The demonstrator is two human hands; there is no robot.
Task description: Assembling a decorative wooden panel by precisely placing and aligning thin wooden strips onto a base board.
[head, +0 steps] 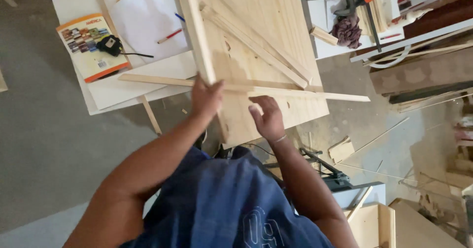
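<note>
Workbench (98,98): hands hide slat (305,95) middle.

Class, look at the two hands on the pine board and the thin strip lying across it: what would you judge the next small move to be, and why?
Probably nudging the long thin strip square. It lies across the pine board at a slight slant, one end overhanging the edge. The right hand rests fingertips on it; the left hand steadies an upright batten beside it.

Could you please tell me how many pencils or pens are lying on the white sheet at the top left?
2: a red pencil in the middle of the white sheet, and a blue pen at its right edge, partly hidden by the wooden board.
</note>
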